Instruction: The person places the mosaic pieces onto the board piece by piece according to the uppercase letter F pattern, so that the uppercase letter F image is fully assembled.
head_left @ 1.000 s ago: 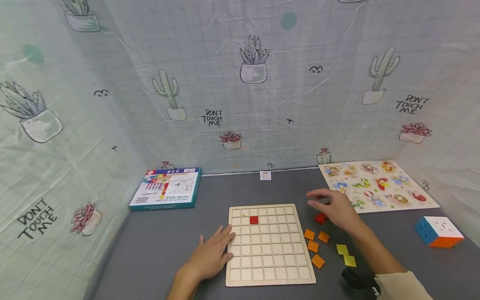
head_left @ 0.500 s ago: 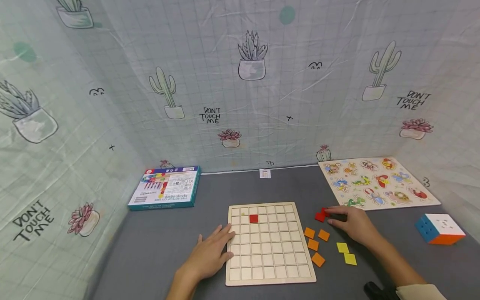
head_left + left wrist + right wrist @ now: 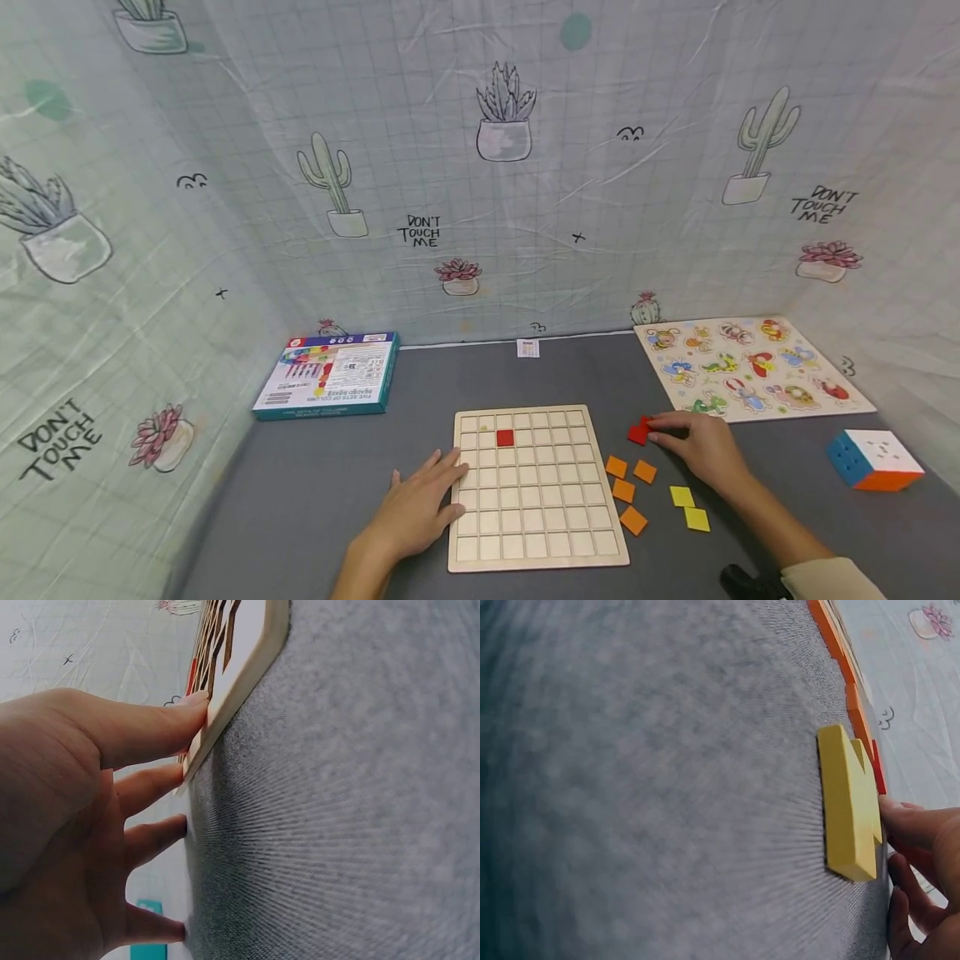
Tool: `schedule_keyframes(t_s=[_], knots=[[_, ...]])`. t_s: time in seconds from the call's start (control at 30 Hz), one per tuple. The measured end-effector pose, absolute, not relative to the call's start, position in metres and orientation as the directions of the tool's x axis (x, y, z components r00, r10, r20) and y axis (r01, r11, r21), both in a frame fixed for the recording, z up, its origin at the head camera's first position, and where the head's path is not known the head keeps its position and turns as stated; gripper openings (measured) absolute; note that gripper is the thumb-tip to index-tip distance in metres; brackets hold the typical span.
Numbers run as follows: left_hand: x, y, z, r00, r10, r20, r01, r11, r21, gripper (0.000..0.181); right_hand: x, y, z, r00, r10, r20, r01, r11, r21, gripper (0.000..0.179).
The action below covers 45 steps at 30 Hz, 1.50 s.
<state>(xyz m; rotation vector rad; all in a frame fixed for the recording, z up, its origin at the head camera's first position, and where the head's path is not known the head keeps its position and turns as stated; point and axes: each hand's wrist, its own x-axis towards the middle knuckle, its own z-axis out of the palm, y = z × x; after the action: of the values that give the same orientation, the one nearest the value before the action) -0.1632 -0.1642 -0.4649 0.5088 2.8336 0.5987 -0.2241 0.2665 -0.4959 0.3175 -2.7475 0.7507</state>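
Observation:
A pale wooden grid board (image 3: 540, 487) lies on the grey table, with one red tile (image 3: 506, 437) in a cell of its second row. My left hand (image 3: 416, 510) rests spread on the board's left edge; in the left wrist view its thumb (image 3: 161, 731) lies on the rim. Right of the board, my right hand (image 3: 701, 446) pinches a red square tile (image 3: 646, 422) between thumb and index finger. Another red tile (image 3: 637, 435) lies against it, partly overlapping in view. The fingertips' contact is partly hidden in the right wrist view.
Several orange tiles (image 3: 623, 490) lie along the board's right side, with two yellow tiles (image 3: 697, 520) nearer my right forearm. An insect picture board (image 3: 757, 367) is at the back right, a puzzle cube (image 3: 876, 460) at the right. A flat box (image 3: 326, 377) lies back left.
My right hand has come down and nearer from beyond the red tiles, and its thumb and index finger have closed at one of them. The left hand stays on the board.

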Motion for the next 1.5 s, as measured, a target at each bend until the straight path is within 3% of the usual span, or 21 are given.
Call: schedule_keyframes(t_s=[0.27, 0.6, 0.97, 1.17, 1.5], knots=[[-0.165, -0.164, -0.466, -0.922, 0.365, -0.131, 0.283, 0.865, 0.415, 0.053, -0.224, 0.268, -0.499, -0.953, -0.067, 0.294, -0.207, 0.853, -0.478, 0.022], [-0.165, -0.165, -0.465, -0.924, 0.362, -0.121, 0.282, 0.862, 0.421, 0.053, -0.223, 0.266, -0.499, -0.955, -0.064, 0.290, -0.211, 0.834, -0.510, 0.020], [-0.167, -0.166, -0.465, -0.922, 0.368, -0.118, 0.290, 0.860, 0.420, 0.054, -0.226, 0.280, -0.483, -0.984, -0.053, 0.171, -0.146, 0.787, -0.599, 0.025], [-0.167, -0.167, -0.465, -0.922, 0.367, -0.121, 0.286, 0.859, 0.424, 0.053, -0.229, 0.265, -0.466, -0.969, -0.116, 0.220, -0.228, 0.764, -0.604, 0.024], [-0.167, -0.167, -0.464, -0.921, 0.373, -0.112, 0.295, 0.856, 0.425, 0.054, -0.238, 0.212, -0.439, -0.954, -0.185, 0.235, -0.299, 0.627, -0.719, 0.024]])
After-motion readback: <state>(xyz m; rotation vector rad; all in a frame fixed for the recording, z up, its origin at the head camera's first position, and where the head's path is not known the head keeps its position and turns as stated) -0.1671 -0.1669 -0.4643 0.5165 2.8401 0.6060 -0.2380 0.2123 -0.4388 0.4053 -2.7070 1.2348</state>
